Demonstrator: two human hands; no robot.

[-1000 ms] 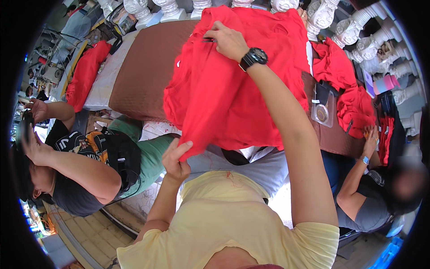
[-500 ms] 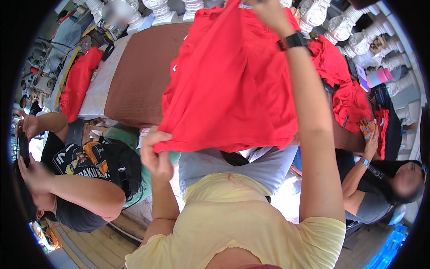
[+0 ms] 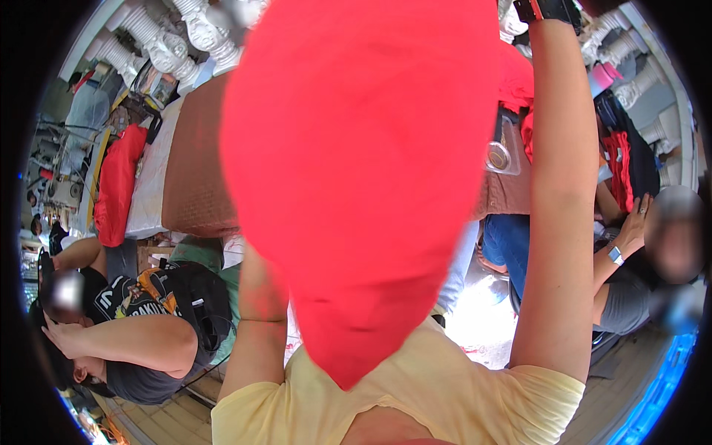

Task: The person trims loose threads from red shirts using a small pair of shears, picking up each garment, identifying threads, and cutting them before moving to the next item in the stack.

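A big red garment [image 3: 363, 185] hangs lifted close in front of me and fills the middle of the view. My right forearm [image 3: 560, 193] reaches straight up along its right side, and a black wristwatch [image 3: 545, 9] shows at the top edge. The right hand itself is cut off above the picture. My left forearm [image 3: 259, 319] rises from below and goes in behind the cloth's lower left part, so my left hand is hidden. I wear a pale yellow shirt [image 3: 445, 393].
A brown-covered table [image 3: 196, 178] stands behind the garment, with a red cloth pile [image 3: 115, 185] on its left end. One person [image 3: 148, 334] in a black printed shirt sits at lower left, another person [image 3: 630, 297] in grey at right. White balusters [image 3: 170, 44] line the back.
The red garment has gone up from the table toward the camera and now covers most of the view. My right hand has left the top edge; my left hand has disappeared behind the cloth.
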